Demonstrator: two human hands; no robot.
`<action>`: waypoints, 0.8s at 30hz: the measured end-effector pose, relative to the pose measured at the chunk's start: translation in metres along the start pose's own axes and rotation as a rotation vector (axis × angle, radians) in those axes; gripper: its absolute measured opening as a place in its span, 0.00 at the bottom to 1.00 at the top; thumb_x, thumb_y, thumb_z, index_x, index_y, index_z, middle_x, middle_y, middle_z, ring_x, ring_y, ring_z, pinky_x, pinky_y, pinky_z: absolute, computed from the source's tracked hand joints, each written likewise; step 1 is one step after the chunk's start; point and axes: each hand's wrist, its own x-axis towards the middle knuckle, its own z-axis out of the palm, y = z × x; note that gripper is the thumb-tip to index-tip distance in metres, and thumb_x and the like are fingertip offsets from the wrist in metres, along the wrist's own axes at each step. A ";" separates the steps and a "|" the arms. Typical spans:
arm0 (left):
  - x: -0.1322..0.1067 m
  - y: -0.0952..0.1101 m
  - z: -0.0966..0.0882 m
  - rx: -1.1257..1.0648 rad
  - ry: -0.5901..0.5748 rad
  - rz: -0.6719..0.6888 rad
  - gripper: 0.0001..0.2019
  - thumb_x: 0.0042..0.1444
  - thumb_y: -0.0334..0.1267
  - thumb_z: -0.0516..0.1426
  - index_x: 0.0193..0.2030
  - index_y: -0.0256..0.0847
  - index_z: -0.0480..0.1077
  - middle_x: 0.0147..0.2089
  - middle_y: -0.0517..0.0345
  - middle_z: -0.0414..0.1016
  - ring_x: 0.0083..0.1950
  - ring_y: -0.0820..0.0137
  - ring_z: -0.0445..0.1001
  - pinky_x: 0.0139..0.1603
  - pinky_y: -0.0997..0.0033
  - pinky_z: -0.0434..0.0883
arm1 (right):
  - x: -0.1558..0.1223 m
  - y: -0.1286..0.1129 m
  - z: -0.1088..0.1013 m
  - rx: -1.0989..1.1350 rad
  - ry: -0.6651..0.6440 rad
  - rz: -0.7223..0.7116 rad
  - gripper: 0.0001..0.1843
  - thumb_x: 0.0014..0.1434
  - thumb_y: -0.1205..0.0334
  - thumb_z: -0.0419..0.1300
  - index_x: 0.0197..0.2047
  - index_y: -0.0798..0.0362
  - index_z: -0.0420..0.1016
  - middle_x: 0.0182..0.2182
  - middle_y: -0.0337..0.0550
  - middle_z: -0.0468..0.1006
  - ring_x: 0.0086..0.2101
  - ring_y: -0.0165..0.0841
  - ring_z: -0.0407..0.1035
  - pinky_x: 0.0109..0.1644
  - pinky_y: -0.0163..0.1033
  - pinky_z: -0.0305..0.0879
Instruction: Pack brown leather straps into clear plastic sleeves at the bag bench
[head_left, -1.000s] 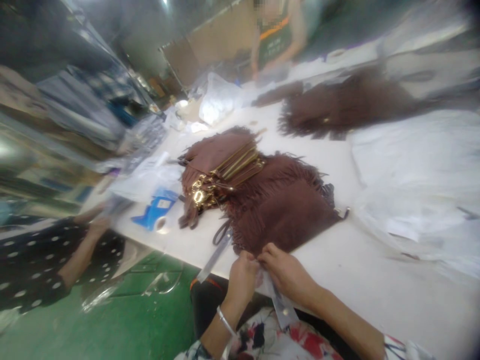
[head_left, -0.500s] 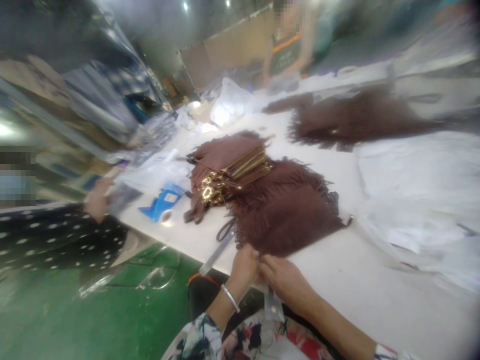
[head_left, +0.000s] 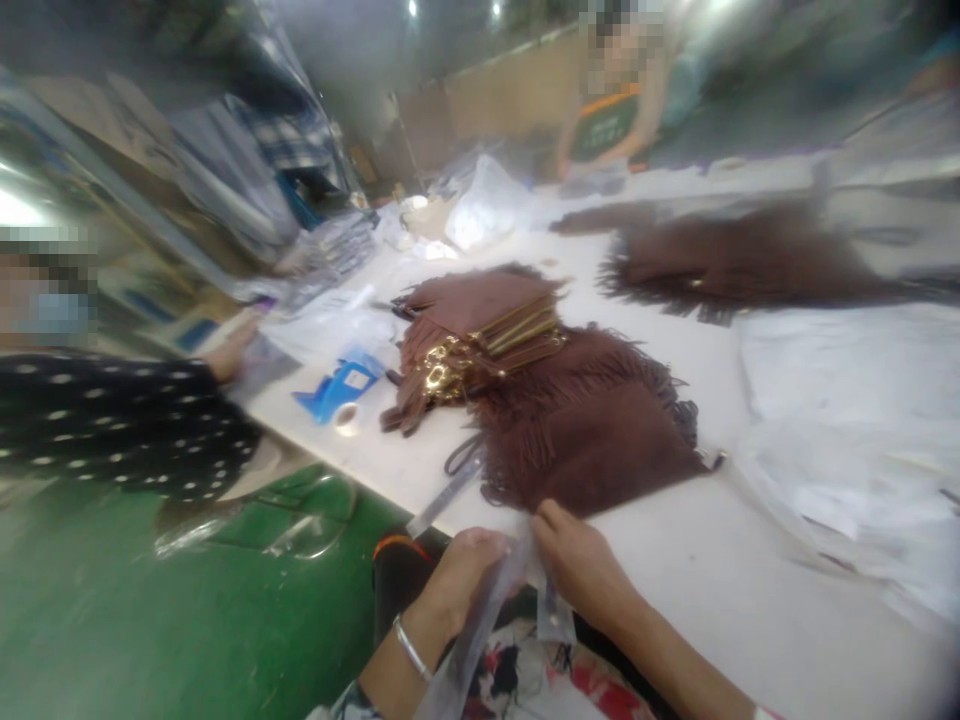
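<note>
My left hand, with a silver bangle on the wrist, is closed on a clear plastic strip that hangs toward my lap. Beside it my right hand pinches at the plastic's upper end. A second clear piece hangs below the right hand; blur hides whether the two are joined. Just beyond my fingers lies a brown fringed bag, flat on the white table. Smaller brown pouches with gold zips and gold chain are stacked at its far left.
Another clear strip lies over the table's front edge. Left of the pouches are a blue packet and a tape roll. White sheets and more brown fringed pieces lie to the right. A co-worker's dotted sleeve reaches in at left.
My hands have moved apart, the left one lower and toward me. The clear strip now stretches visibly along the left forearm. The whole view has shifted slightly.
</note>
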 end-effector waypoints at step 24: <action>0.030 -0.012 -0.004 0.233 0.094 0.117 0.07 0.46 0.37 0.62 0.29 0.39 0.68 0.18 0.63 0.71 0.18 0.73 0.67 0.20 0.75 0.60 | 0.000 -0.001 0.000 0.309 -0.102 -0.077 0.08 0.66 0.68 0.50 0.40 0.51 0.69 0.37 0.40 0.70 0.36 0.31 0.66 0.38 0.33 0.59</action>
